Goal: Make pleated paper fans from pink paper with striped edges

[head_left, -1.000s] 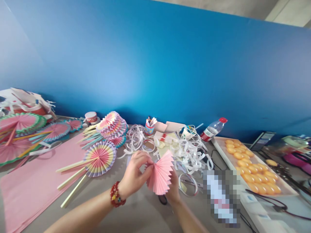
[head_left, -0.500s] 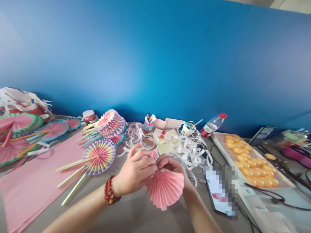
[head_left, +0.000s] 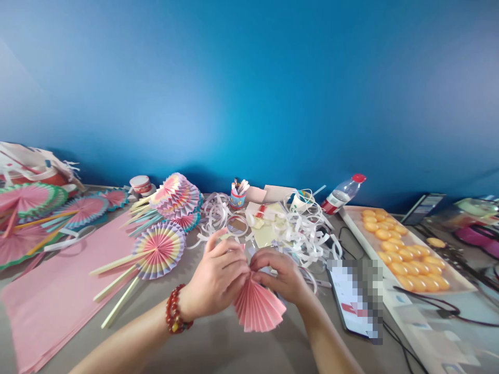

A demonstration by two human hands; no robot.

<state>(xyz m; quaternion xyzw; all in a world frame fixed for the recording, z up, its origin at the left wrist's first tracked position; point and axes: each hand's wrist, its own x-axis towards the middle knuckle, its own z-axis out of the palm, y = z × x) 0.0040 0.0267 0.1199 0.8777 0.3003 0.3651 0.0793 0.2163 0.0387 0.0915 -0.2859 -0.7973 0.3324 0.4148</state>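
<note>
A pleated pink paper (head_left: 260,306) hangs spread like a fan below my hands, its narrow waist pinched between them. My left hand (head_left: 221,278), with a red bead bracelet (head_left: 176,310) on the wrist, grips it from the left, the upper fingers raised. From the right, the thumb and fingers of my right hand (head_left: 281,272) close on the same waist. A small bit of pink shows above the fingers; the exact pinch point is hidden. To the left lies a round yellow, pink and purple paper fan (head_left: 159,251) with pale sticks.
Pink sheets (head_left: 66,291) and more fans (head_left: 83,209) lie left. Behind my hands are curled white strips (head_left: 307,234) and a pen cup (head_left: 237,198). A bottle (head_left: 343,195), a phone (head_left: 353,306) and a tray of yellow oval pieces (head_left: 462,283) stand or lie right.
The pleated pink paper's lower part has narrowed and shifted slightly left. My right hand has turned a little, its fingers now more visible, while my left hand stays almost in place.
</note>
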